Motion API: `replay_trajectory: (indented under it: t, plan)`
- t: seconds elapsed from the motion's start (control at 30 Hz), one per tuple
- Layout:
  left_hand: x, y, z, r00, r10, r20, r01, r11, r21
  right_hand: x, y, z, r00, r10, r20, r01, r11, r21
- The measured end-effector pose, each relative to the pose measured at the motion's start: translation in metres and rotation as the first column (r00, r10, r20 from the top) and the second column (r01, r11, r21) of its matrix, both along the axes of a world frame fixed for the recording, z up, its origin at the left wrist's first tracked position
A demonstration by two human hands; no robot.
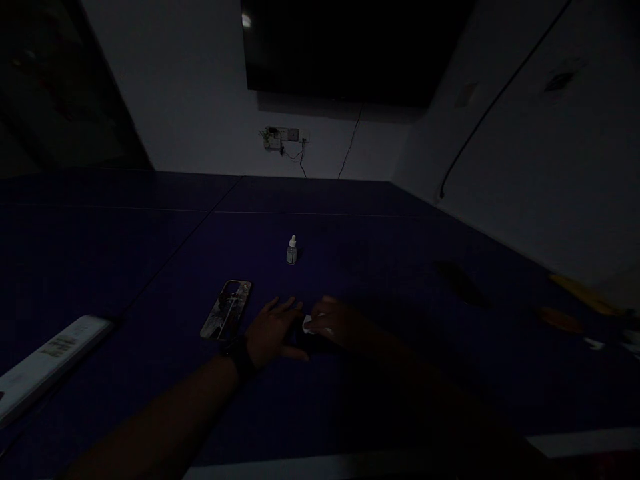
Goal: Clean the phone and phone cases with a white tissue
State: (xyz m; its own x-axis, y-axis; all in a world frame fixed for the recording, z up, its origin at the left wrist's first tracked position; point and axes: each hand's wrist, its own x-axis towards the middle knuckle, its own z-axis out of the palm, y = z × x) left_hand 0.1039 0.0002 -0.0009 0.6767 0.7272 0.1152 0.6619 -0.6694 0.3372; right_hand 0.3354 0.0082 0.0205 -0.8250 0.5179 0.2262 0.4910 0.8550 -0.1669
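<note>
My left hand (274, 331), with a dark watch (241, 355) on its wrist, lies palm down with the fingers stretched out and the thumb apart. Close beside it, my right hand (340, 323) has its fingers closed on a small white cloth (307, 325); it could also be a tissue. A dark flat object (314, 345) is between and below the hands, too dim to name. Left of my left hand lies a phone case (226, 312) with a printed picture, perhaps with a phone in it. Beyond the hands a small dropper bottle (291, 253) with a white top stands upright.
The blue surface (320, 233) reaches back to the wall. A long white power strip (55, 360) lies at left. On the right are a dark flat thing (459, 283), an orange item (561, 320) and a yellow one (585, 293). A large screen (350, 50) hangs above wall sockets (287, 135).
</note>
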Motion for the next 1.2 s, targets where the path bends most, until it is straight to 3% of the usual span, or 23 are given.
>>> replay_trajectory:
  t: [0.17,0.33,0.53,0.67,0.8,0.97,1.07,1.2]
  plan:
    - [0.001,0.0,0.002,1.0,0.004,0.001,-0.004,1.0,-0.011,-0.011,0.002,-0.003,0.998,-0.008,-0.063,0.006,1.0,-0.031]
    - [0.001,0.0,0.0,1.0,0.009,0.022,-0.009,1.0,-0.018,0.042,-0.001,-0.011,0.995,-0.103,0.014,0.103,0.988,-0.115]
    - [0.002,-0.001,0.001,0.999,0.018,0.049,-0.016,0.999,-0.033,0.1,-0.014,-0.003,0.978,-0.209,0.029,0.211,0.963,-0.167]
    - [0.002,-0.001,0.003,0.999,0.011,0.042,-0.01,0.999,-0.032,0.082,-0.009,-0.004,0.991,-0.134,-0.01,0.131,0.981,-0.142]
    - [0.001,-0.001,0.002,0.999,0.013,0.034,-0.012,0.999,-0.031,0.03,0.0,-0.003,0.998,-0.043,0.035,0.045,0.998,-0.054]
    - [0.001,0.0,0.001,1.0,0.007,0.016,-0.007,1.0,-0.026,-0.021,0.003,0.0,0.999,0.012,-0.052,-0.013,1.0,-0.017]
    - [0.001,0.0,0.001,1.0,0.004,0.02,-0.003,1.0,-0.028,-0.019,0.006,-0.004,0.998,-0.007,-0.068,0.005,0.999,-0.032]
    - [0.001,0.0,0.002,0.999,0.022,0.031,-0.021,0.999,-0.044,0.025,0.006,-0.012,0.995,-0.1,-0.026,0.098,0.993,-0.071]
